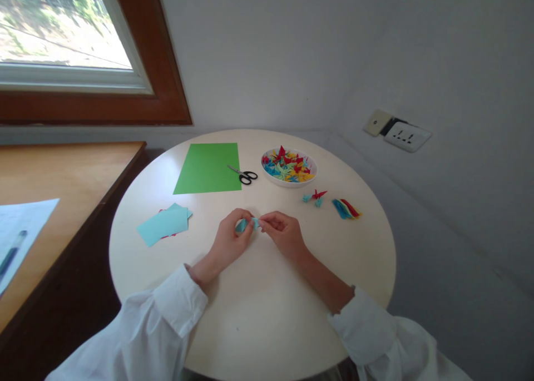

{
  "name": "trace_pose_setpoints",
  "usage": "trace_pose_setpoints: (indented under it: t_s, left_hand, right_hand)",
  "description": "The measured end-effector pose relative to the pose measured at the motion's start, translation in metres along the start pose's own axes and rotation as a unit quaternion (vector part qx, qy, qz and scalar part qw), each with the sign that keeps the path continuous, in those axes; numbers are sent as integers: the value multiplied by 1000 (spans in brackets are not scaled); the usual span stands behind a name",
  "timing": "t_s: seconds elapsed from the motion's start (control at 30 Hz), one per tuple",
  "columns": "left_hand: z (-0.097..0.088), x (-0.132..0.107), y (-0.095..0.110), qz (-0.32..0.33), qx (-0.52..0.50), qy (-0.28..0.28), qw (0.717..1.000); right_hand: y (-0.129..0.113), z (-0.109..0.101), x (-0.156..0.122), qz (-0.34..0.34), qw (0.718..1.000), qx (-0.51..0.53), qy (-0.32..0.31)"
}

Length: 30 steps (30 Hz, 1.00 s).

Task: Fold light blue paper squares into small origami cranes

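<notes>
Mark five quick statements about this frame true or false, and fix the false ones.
1. The left hand and right hand both pinch one light blue paper piece. True.
2. The scissors lie inside the bowl. False: they lie on the table left of the bowl, blade tips on the green sheet.
3. The green sheet lies flat on the table, beyond the hands. True.
4. The bowl is empty. False: it holds coloured paper pieces.
5. The light blue sheets lie right of the right hand. False: they lie left of the left hand.
</notes>
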<state>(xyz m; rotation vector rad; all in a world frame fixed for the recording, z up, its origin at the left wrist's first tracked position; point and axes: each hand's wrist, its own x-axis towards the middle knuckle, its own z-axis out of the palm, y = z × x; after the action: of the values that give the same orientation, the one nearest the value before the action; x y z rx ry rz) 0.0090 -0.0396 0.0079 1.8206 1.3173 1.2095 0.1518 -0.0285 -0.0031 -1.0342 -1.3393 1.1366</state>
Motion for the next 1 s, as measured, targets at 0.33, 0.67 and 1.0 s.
trace_pose_setpoints:
  t_s: [0.33,0.67,1.0]
  left_hand:
    - [-1,0,-1,23,15,11,1000]
    - [1,0,1,14,-19,17,1000]
    - [2,0,1,8,-34,25,999]
  right_hand:
    - [-2,0,2,23,1000,14,-6]
    - [-2,2,2,17,999,27,8]
    - [-1,3,1,18,999,37,18]
